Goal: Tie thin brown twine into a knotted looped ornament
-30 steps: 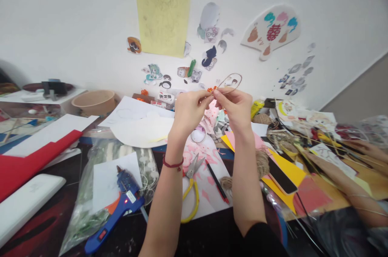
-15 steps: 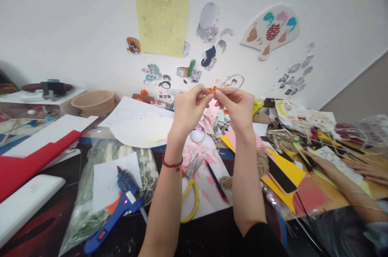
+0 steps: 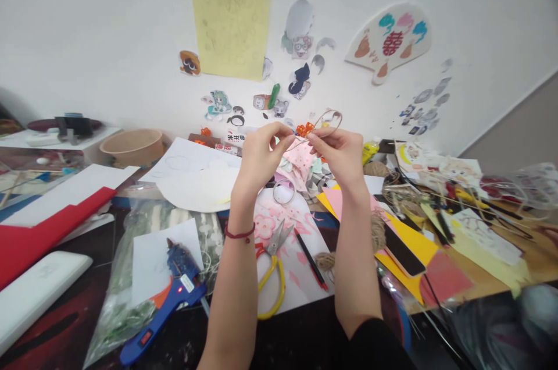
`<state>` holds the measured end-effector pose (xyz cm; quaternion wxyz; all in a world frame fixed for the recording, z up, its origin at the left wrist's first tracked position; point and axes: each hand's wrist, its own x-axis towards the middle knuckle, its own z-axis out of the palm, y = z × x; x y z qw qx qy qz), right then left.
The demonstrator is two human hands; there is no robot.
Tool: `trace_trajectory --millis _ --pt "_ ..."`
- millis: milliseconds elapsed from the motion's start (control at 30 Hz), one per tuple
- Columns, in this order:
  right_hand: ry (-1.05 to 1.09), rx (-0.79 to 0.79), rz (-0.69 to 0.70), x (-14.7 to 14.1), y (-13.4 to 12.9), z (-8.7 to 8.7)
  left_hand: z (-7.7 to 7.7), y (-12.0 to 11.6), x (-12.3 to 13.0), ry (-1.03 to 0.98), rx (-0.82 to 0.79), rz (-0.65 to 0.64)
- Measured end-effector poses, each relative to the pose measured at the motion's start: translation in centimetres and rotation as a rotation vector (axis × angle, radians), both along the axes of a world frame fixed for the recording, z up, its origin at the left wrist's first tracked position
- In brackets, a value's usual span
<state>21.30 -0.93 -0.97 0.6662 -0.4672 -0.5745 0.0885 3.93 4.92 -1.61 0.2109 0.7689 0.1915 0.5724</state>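
Raised above the middle of the table, my left hand (image 3: 263, 152) pinches one part of a thin brown cord (image 3: 331, 111) between thumb and fingers. My right hand (image 3: 343, 156), just to the right, pinches the same cord, which curves up in a loop behind its fingers. A short stretch of cord spans the small gap between the hands. Below them lie scissors (image 3: 278, 277) with yellow and red handles, a dark pencil (image 3: 310, 258) and a clear ring (image 3: 284, 191), on pink-patterned white paper (image 3: 300, 294).
On the left rest a blue glue gun (image 3: 163, 312), a white case (image 3: 41, 300), red sheets (image 3: 56, 227) and a tan bowl (image 3: 133, 148). To the right are a phone (image 3: 401, 249), twine (image 3: 378, 231), coloured paper and a cluttered wooden table. A person's grey clothing (image 3: 497, 323) shows at lower right.
My hands have moved slightly apart, the left one leftward, so more cord shows between them. The other person's arm has drawn back from the papers at right.
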Motion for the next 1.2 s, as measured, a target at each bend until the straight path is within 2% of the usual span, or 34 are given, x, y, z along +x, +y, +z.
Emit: trace_trajectory --millis 267,667,1200 --pt "-0.069 -0.084 0.071 -0.3 -0.2 0.0 -0.1 -0.1 0.3 -0.023 0.086 -0.013" --pt "-0.107 -0.145 0.218 -0.9 -0.3 -0.2 -0.3 0.1 0.5 -0.076 0.011 0.021" --pt "-0.071 -0.092 0.212 -1.4 -0.5 0.2 -0.4 0.2 0.7 -0.225 -0.101 -0.182"
